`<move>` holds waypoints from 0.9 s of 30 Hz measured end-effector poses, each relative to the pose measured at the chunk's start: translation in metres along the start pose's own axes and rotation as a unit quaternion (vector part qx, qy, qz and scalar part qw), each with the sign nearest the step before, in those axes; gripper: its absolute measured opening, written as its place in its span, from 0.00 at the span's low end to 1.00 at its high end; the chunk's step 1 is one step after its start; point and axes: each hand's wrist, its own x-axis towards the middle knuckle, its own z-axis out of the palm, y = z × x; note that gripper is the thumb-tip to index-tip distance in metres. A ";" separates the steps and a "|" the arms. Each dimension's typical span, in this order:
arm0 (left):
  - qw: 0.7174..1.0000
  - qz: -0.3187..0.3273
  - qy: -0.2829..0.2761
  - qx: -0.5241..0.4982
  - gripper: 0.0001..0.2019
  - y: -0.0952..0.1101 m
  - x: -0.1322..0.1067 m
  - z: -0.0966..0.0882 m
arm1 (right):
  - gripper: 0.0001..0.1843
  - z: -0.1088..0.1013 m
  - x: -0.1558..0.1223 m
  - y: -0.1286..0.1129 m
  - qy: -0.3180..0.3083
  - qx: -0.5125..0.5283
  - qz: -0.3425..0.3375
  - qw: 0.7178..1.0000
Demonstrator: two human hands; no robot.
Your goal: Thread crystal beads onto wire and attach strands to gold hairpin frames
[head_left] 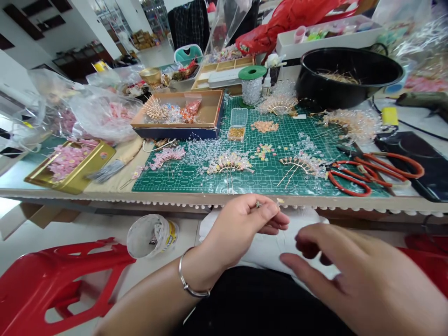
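My left hand (241, 224), with a bangle on its wrist, is closed in a pinch in front of the table edge. A small pale yellow flower-like piece (280, 201) pokes out past its thumb tip, and a tiny greenish bit shows by the index finger. The rest of what it holds is hidden. To the right, my right hand (367, 270) is slightly blurred, its thumb and fingers apart with nothing seen between them. Closest on the green cutting mat (182, 184) lies a beaded hair comb (229, 163) with yellow and pink petals. Another beaded comb (301, 165) lies right of it.
Orange-handled pliers (350, 177) and scissors (399, 163) lie at right near a black bowl (350, 70). Loose petals (265, 126), a bead box (236, 134) and a wire spool (252, 86) sit on the mat. A red stool (63, 284) and bucket (150, 235) stand below left.
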 end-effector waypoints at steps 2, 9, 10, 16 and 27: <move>1.000 0.012 0.005 0.003 0.13 0.000 0.002 0.001 | 0.17 0.015 -0.001 -0.006 -0.015 -0.026 -0.007 1.000; 0.998 0.026 0.025 -0.050 0.12 -0.005 0.002 0.001 | 0.10 0.034 0.001 -0.004 -0.036 0.002 -0.021 0.999; 0.998 0.030 0.028 -0.054 0.12 -0.005 0.002 0.000 | 0.11 0.033 0.001 -0.005 -0.046 0.006 -0.026 0.999; 0.996 0.022 0.025 -0.081 0.13 -0.005 0.001 -0.001 | 0.15 0.039 -0.006 -0.019 -0.144 0.040 -0.094 0.984; 0.996 0.022 0.006 -0.089 0.11 -0.002 0.003 -0.006 | 0.17 0.015 -0.013 -0.013 -0.222 0.147 -0.080 0.961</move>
